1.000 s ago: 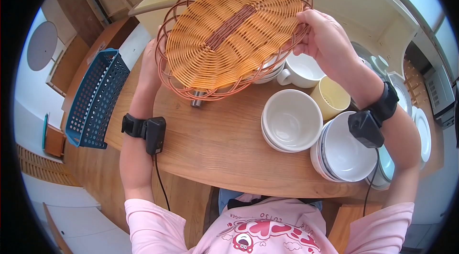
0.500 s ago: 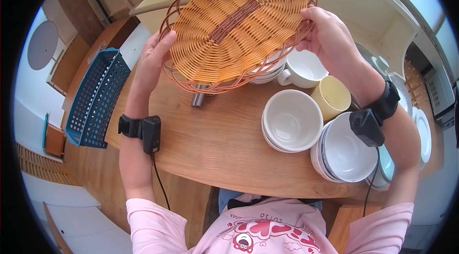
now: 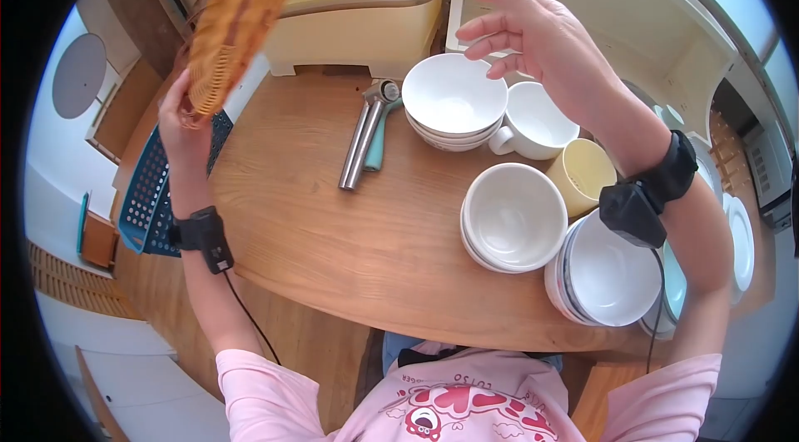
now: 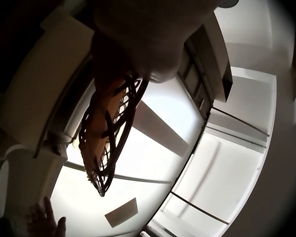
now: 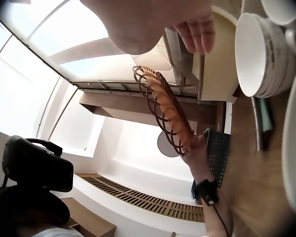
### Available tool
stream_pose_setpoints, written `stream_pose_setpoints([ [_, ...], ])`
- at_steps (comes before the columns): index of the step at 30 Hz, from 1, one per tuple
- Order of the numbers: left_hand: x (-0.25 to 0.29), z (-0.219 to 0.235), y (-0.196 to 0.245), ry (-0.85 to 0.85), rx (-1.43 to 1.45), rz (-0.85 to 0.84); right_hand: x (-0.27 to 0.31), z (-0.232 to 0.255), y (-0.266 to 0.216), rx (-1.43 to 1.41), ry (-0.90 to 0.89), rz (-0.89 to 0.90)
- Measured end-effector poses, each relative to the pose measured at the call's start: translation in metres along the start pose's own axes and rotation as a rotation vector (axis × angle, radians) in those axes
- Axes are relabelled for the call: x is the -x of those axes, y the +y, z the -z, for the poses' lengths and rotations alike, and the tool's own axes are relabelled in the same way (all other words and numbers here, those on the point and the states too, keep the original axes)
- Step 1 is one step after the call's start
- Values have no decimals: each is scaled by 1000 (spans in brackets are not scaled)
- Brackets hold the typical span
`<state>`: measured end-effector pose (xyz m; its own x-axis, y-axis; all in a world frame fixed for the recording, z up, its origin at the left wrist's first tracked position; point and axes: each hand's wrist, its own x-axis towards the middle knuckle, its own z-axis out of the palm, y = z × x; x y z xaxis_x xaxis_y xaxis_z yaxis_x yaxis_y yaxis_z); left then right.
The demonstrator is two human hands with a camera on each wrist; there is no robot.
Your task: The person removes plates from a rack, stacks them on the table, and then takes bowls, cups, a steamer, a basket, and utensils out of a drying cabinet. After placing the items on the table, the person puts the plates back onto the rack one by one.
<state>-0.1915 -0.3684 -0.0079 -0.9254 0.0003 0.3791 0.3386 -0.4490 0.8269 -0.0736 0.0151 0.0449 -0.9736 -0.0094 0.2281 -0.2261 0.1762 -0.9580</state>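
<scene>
An oval wicker basket [image 3: 241, 22], orange-brown with a looped dark rim, is held up on the left side by my left hand [image 3: 185, 121]. It stands nearly on edge, its top cut off by the head view. In the right wrist view the same basket [image 5: 163, 106] shows side-on, gripped at its lower end. My right hand [image 3: 545, 38] is raised with fingers spread and nothing in it. Below it are a stack of white bowls [image 3: 454, 96] and a white mug [image 3: 541, 121].
A silver-handled tool [image 3: 362, 142] lies beside a teal handle [image 3: 376, 146] on the wooden table [image 3: 333, 242]. More stacked bowls [image 3: 516, 217], a yellow cup [image 3: 583, 171] and plates [image 3: 737, 242] fill the right. A blue perforated basket [image 3: 150, 201] stands left; a cream bin [image 3: 349, 34] stands behind.
The wicker basket has swung left and up, turning from facing the camera to nearly edge-on. My right hand has let go of its rim. The bowls and tool behind it have come into sight.
</scene>
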Motion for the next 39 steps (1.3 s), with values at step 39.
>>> stream_pose_setpoints([
  [39,-171,110,-20,463,-992,172,-115,-47,68,1252,-28,674],
])
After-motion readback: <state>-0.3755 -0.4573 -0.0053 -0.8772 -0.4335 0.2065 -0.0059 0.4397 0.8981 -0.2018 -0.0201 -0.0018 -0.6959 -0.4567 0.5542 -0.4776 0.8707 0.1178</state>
